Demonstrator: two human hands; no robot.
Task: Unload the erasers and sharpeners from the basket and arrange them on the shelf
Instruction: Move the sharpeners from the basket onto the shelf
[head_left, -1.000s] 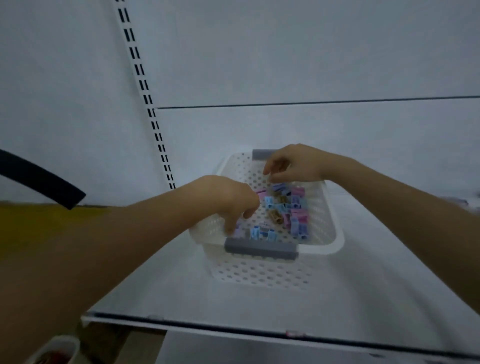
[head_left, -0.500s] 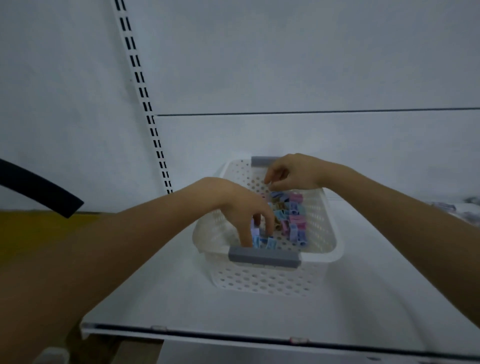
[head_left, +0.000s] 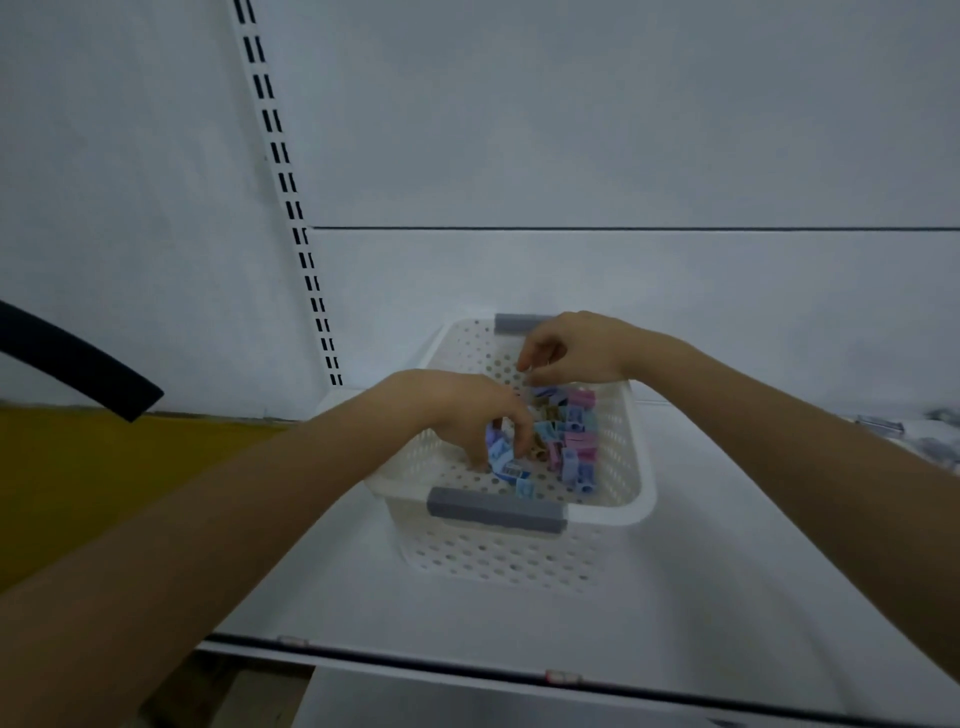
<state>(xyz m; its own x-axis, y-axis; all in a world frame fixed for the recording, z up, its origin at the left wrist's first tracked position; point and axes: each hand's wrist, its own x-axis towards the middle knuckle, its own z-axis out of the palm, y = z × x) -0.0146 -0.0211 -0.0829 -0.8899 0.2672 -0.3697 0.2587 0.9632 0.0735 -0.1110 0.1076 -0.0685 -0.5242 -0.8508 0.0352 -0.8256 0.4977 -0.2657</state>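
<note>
1. The white perforated basket (head_left: 641, 483) sits on the white shelf (head_left: 363, 587), with one grey handle (head_left: 496, 509) on the near side and another (head_left: 511, 323) at the far end.
2. The pile of erasers and sharpeners (head_left: 574, 431) is all inside the basket, mostly toward the right half. It's little blue, pink, purple and tan bits, too small to tell which is which.
3. The left hand (head_left: 457, 410) is down in the basket with its fingers curled round a few blue pieces (head_left: 501, 460). One of them shows a barcode label.
4. The right hand (head_left: 576, 345) hovers over the far end, fingers curled in with thumb and fingertips close together. Honestly can't tell if it's pinching anything.
5. Other stuff: there's a slotted upright (head_left: 291, 208) on the back wall, a black curved thing (head_left: 78, 358) at the left over a yellow surface (head_left: 104, 483), and some blurry items (head_left: 935, 441) at the shelf's right edge.
</note>
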